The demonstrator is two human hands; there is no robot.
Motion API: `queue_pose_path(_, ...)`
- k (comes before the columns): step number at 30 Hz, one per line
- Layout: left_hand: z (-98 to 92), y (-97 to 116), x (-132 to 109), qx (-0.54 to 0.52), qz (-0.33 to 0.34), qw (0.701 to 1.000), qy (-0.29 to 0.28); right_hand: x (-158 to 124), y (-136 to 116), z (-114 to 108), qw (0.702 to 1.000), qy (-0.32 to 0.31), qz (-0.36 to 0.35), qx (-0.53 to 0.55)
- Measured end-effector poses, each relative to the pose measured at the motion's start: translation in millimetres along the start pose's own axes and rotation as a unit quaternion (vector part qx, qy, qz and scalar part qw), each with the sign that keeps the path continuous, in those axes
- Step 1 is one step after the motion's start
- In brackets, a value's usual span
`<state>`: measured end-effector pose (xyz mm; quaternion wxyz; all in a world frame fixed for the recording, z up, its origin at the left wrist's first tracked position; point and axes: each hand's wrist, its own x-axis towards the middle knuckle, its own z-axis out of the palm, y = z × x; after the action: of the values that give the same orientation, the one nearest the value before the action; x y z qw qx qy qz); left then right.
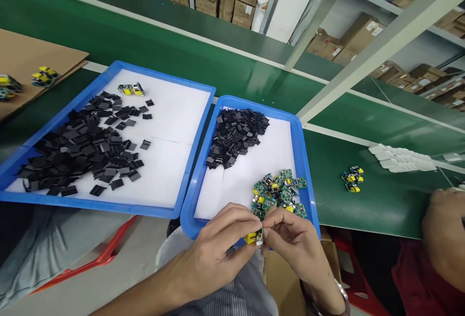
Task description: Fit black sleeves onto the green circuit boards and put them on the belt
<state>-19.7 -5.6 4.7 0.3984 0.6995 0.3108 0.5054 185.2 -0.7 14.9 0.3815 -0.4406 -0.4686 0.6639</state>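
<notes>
My left hand [214,243] and right hand [294,238] both pinch one board [254,237], fingers closed tight on it, near the tray [305,161]. I am perhaps pressing it together, which calls for careful alignment.

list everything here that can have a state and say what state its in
small board, pinched from both sides, off the tray
left hand, shut on the small board
right hand, shut on the small board
green boards, loose heap in the right tray
black pile, heaped in the right tray
black pieces, spread out in the left tray
</notes>
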Motion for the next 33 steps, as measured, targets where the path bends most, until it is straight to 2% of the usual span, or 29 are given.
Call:
queue_pose_path(7,-1.6,4,1,-0.024,-0.017,0.999,-0.022,3,9,-1,0.993,-0.030,0.053,0.104)
queue_pose_path(10,-1.7,4,2,-0.027,-0.028,0.999,-0.020,4,10,-2,0.995,-0.032,0.027,0.095)
queue_pose_path(14,-1.0,2,2,-0.011,-0.023,1.000,0.012,3,13,-4,0.996,-0.030,-0.025,0.079)
queue_pose_path(17,-0.2,0,1,0.005,-0.026,0.999,0.021,1,21,-5,0.994,-0.018,-0.043,0.097)
queue_pose_path(22,0.9,1,1,0.000,-0.031,0.999,0.018,-1,32,1,0.990,0.042,-0.028,0.129)
queue_pose_path(26,0.4,4,0,0.013,-0.033,0.999,0.004,-4,29,4,0.991,0.055,-0.042,0.112)
queue_pose_path(33,2.6,4,-3,0.037,0.001,0.999,-0.019,-6,19,3,0.996,0.052,-0.020,0.069)
